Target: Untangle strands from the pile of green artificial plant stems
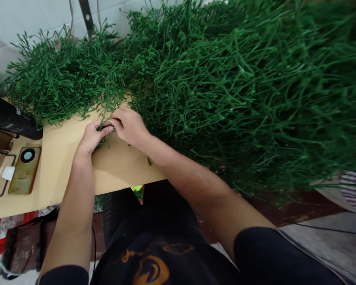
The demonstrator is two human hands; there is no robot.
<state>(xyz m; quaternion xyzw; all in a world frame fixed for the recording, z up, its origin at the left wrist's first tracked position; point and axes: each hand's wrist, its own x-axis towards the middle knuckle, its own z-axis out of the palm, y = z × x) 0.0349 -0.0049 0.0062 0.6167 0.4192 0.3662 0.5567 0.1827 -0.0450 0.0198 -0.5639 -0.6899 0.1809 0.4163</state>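
Left hand [92, 136] curled, fingers pinched on small green sprig [104, 131] at worktop [62, 166] middle. Right hand [129, 126] half closed, fingertips gripping same sprig from other side. Hands touching. Sprig lies at edge of big green stem pile [225, 87]. Phone [25, 170] well left.

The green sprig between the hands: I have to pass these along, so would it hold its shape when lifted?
Probably not. The green sprig looks thin and wiry like the heaped strands, which curve and droop, so it likely flops. It seems light. Its branching tips may snag on neighbours as the left hand and right hand lift it.
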